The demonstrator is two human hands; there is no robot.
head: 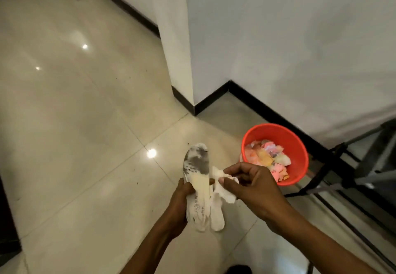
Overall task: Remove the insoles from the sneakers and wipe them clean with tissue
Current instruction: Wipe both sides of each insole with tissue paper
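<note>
My left hand (pixel 179 200) grips a white insole (pixel 198 179) around its middle, toe end pointing away from me. The toe part carries a dark grey stain and specks. A second white insole (pixel 217 215) lies behind the first in the same hand, its heel end showing below. My right hand (pixel 250 185) pinches a crumpled white tissue (pixel 222 185) that touches the right edge of the stained insole. No sneakers are in sight.
A red bin (pixel 293 143) with crumpled coloured paper stands on the tiled floor to the right, near the black skirting. A black metal frame (pixel 342 162) stands at the far right. A white wall corner juts out ahead. A dark shoe tip (pixel 239 269) shows at the bottom edge.
</note>
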